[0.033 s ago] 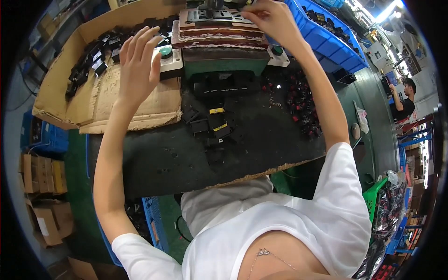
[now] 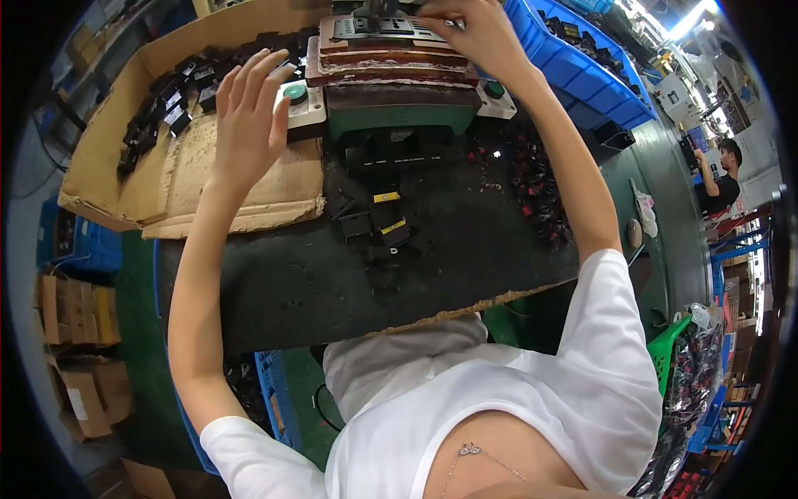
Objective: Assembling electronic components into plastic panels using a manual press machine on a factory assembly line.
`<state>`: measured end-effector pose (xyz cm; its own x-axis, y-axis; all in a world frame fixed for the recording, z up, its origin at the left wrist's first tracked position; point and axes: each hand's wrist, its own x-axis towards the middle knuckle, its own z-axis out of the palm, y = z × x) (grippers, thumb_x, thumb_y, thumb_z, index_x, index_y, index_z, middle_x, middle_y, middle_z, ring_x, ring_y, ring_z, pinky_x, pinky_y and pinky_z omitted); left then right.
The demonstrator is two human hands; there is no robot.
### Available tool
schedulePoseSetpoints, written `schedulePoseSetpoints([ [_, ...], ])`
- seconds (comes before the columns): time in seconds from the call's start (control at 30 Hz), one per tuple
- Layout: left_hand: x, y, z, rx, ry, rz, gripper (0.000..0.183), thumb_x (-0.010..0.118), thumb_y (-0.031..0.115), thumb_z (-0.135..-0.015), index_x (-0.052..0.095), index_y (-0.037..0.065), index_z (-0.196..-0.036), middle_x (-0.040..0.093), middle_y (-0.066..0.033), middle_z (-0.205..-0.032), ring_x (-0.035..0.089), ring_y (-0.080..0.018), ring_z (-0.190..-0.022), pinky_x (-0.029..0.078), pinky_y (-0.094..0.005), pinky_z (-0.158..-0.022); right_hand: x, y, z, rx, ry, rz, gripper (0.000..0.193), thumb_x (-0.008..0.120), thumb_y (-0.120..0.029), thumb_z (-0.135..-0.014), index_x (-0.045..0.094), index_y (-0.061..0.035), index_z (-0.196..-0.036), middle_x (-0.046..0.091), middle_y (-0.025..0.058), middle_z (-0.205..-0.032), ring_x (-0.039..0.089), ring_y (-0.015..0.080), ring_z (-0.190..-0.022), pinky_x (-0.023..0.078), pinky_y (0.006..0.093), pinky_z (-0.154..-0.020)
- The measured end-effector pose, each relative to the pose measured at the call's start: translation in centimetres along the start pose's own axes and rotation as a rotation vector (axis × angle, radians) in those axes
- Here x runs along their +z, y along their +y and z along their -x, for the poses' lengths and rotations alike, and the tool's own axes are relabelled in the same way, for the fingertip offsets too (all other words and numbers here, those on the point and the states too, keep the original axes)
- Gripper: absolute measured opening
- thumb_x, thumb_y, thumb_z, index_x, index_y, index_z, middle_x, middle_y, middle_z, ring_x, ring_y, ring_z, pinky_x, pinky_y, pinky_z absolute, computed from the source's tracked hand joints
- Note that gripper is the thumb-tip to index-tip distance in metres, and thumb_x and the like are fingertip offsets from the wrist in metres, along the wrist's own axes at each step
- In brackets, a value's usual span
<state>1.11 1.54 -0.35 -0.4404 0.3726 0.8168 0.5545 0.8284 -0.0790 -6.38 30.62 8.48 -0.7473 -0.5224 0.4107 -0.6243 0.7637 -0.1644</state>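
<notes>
My left hand (image 2: 249, 116) is open, fingers stretched, beside the green round push button (image 2: 295, 92) on the left of the press. Nothing is in it. At the right end of the press fixture, my right hand (image 2: 480, 33) is closed with its fingertips together; a small shiny bit shows there, too small to name. In the fixture lies a metal plate with dark slots (image 2: 391, 27), under the press head (image 2: 381, 7). A long black housing (image 2: 402, 152) lies in front of the green press base (image 2: 374, 114).
An opened cardboard box (image 2: 183, 200) on the left holds many black parts. Loose black pieces (image 2: 357, 223), some with yellow strips, lie mid-table. Small red-and-black parts (image 2: 532, 187) are heaped right. A second button (image 2: 495, 89) and a blue bin (image 2: 598, 96) stand beyond. Another person (image 2: 723, 179) is far right.
My right hand has shifted slightly left, its fingertips reaching further over the fixture's right end. My left hand stays almost in place beside the green button.
</notes>
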Motion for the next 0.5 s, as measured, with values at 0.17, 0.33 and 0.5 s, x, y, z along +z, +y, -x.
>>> schedulePoseSetpoints([
  [0.17, 0.3, 0.3, -0.1, 0.049, -0.036, 0.022, 0.036, 0.055, 0.005, -0.078, 0.048, 0.008, -0.113, 0.047, -0.0047, -0.125, 0.039, -0.0217, -0.122, 0.025, -0.0386, -0.103, 2.3, 0.7, -3.1, -0.214, -0.256, -0.078, 0.056, 0.055, -0.037, -0.087, 0.041, -0.0038, -0.129, 0.044, 0.0252, -0.126, 0.047, 0.0367, -0.112, 0.038, 0.0388, -0.094],
  [0.33, 0.5, -0.3, 0.0, -0.057, -0.032, 0.133, 0.033, 0.057, 0.009, -0.081, 0.049, 0.008, -0.113, 0.053, -0.0059, -0.116, 0.046, -0.0236, -0.115, 0.032, -0.0375, -0.096, 1.5, -0.6, -2.4, -0.251, -0.137, -0.034, 0.05, 0.048, -0.037, -0.091, 0.042, -0.0039, -0.128, 0.049, 0.0244, -0.111, 0.048, 0.0378, -0.106, 0.038, 0.0409, -0.092],
  [0.5, 0.5, 1.1, -1.3, -0.441, -0.092, 0.769, 0.033, 0.058, 0.021, -0.086, 0.05, 0.006, -0.114, 0.057, -0.0075, -0.107, 0.057, -0.0186, -0.098, 0.044, -0.0321, -0.08, -0.3, -2.9, 0.1, -0.313, 0.058, 0.103, 0.047, 0.052, -0.031, -0.089, 0.042, -0.0062, -0.127, 0.047, 0.0235, -0.109, 0.049, 0.038, -0.101, 0.041, 0.0421, -0.087],
])
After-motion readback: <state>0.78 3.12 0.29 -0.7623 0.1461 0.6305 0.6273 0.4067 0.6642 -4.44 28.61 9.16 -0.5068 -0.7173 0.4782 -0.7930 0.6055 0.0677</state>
